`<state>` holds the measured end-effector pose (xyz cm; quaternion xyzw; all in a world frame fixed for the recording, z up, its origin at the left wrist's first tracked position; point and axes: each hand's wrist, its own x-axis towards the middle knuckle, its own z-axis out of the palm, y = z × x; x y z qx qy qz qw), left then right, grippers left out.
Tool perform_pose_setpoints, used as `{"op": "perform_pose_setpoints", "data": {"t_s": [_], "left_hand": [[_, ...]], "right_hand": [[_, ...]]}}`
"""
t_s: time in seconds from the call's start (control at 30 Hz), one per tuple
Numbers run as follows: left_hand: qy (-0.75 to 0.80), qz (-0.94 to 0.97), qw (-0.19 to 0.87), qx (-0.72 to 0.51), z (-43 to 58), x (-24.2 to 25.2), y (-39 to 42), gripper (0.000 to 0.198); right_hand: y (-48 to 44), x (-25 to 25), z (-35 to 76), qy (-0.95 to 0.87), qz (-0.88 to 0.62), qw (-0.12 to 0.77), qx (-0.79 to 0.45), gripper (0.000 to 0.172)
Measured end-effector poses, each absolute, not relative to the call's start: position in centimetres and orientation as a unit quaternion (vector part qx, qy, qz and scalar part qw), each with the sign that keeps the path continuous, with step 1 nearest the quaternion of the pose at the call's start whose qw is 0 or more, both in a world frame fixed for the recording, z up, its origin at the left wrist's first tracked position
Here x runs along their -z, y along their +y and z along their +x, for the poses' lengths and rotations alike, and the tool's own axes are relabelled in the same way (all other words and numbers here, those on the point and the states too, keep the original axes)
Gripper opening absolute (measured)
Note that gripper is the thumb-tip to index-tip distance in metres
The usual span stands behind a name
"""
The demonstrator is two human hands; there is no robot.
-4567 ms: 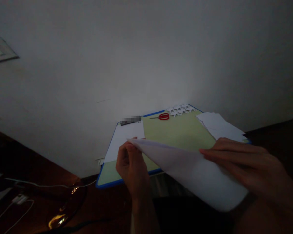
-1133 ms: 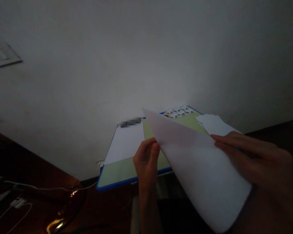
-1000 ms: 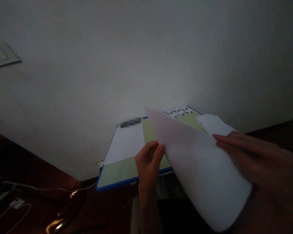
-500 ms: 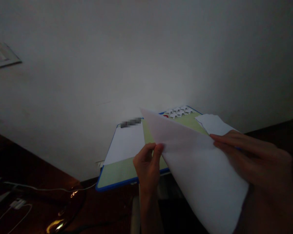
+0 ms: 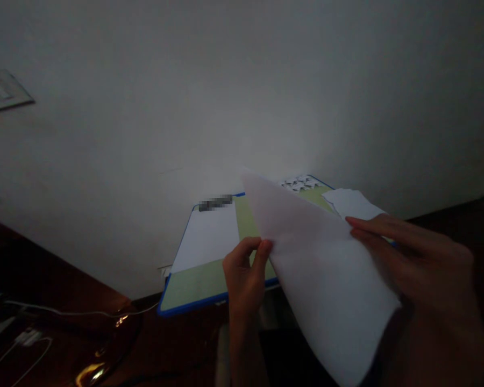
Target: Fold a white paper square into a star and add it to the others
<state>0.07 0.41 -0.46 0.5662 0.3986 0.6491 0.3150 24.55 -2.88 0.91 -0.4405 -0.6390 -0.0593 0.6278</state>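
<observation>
A large white sheet of paper is held up in the air, slanting from upper left to lower right above the near side of the table. My left hand pinches its left edge between thumb and forefinger. On the opposite edge, my right hand grips the sheet between thumb and fingertips. Behind the sheet lies the pale green tabletop with a blue rim, partly hidden by the paper. A stack of white paper rests at the table's right side, just beyond my right hand.
White paper lies flat on the table's left, below a blurred-out dark strip. Several small folded white paper pieces sit at the far right edge. A grey wall stands behind. White cables run at lower left.
The sheet has turned slightly, its upper tip shifting right and its lower right corner moving left. Both hands keep their pinch on it; the right hand has drifted slightly left.
</observation>
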Motion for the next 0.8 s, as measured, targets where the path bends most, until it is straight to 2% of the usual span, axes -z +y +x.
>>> {"op": "perform_pose_setpoints", "data": {"t_s": [0.4,0.57,0.8], "left_hand": [[0.357,0.557,0.350,-0.663,0.49,0.36,0.51,0.037],[0.365,0.544,0.393,-0.646,0.52,0.36,0.42,0.031],[0.393,0.565,0.347,-0.637,-0.22,0.69,0.65,0.029]], "right_hand": [[-2.66,-0.97,23.62,-0.627,-0.436,0.643,0.053,0.026],[-2.57,-1.08,23.55,-0.630,-0.436,0.641,0.046,0.027],[-2.59,-0.83,23.73,-0.629,-0.442,0.637,0.055,0.029]]}}
